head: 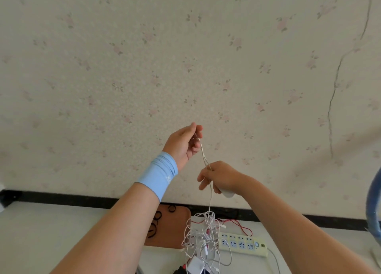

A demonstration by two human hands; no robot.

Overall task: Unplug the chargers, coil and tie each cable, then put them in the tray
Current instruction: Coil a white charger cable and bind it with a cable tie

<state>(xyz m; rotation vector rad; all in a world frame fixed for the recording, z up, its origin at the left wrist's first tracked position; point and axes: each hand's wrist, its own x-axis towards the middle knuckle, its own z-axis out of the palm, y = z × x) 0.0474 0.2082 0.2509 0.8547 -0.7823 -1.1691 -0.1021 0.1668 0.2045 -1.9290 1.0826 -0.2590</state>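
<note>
My left hand [184, 142] is raised high and pinches the end of a thin white cable [209, 193] between thumb and fingertips. Lower and to the right, my right hand [220, 177] grips the same cable together with a white charger plug [227, 194]. From my right hand the cable drops into a tangled heap of white cables [203, 234] on the table. White charger bricks [195, 264] lie at the bottom of the heap. A brown tray [175, 230] with several black hair ties [157, 216] lies behind my left forearm.
A pale yellow power strip [243, 243] with empty sockets lies right of the heap, a red cable [243, 226] behind it. The white table meets a flowered wall along a black strip. A blue-rimmed object [374, 203] stands at the far right.
</note>
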